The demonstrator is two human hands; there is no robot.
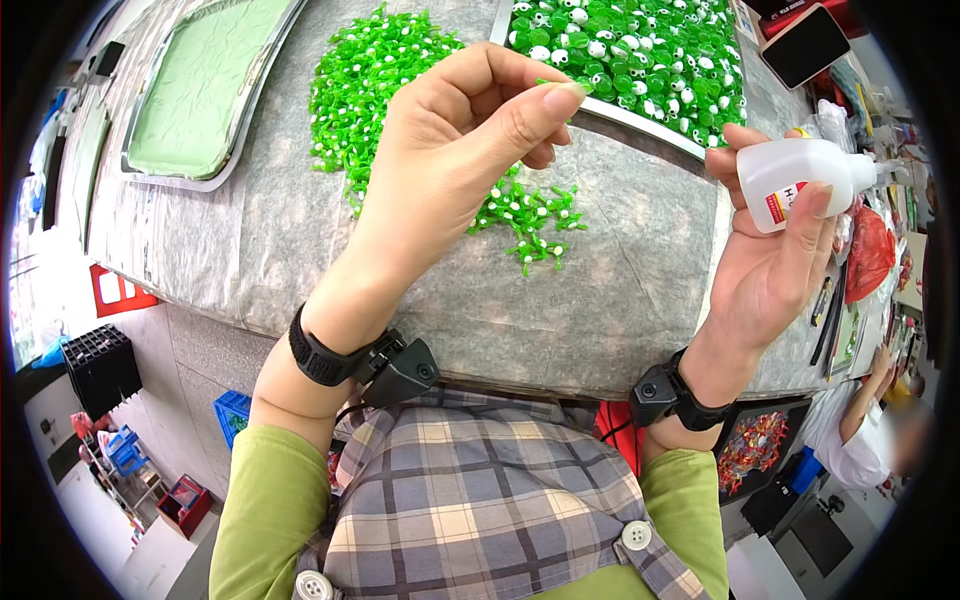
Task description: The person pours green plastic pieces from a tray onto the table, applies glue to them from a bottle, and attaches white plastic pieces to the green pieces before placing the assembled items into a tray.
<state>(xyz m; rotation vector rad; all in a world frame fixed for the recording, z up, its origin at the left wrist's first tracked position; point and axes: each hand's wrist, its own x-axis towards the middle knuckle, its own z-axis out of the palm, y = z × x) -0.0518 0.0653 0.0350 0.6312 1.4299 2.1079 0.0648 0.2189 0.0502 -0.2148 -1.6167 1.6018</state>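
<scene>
My left hand (pixel 455 135) is raised over the middle of the table, thumb and forefinger pinched on a small green plastic piece (pixel 584 88), mostly hidden by the fingertips. Below and behind that hand spreads a heap of small bright green pieces with white spots (pixel 375 85); a few lie loose nearer me (pixel 535 225). My right hand (pixel 765 275) is wrapped round a translucent white squeeze bottle (pixel 800 165) with a red and white label. The bottle is tilted on its side, its narrow nozzle toward the right. Both wrists wear black straps with small devices.
A white-rimmed tray (pixel 645 128) of round green pieces with white eye-like balls stands at the far right. Far left lies a metal tray (pixel 205 184) with a pale green lining. A dark-screened phone (pixel 805 48), a red bag (pixel 872 255) and a person (pixel 850 430) are at right.
</scene>
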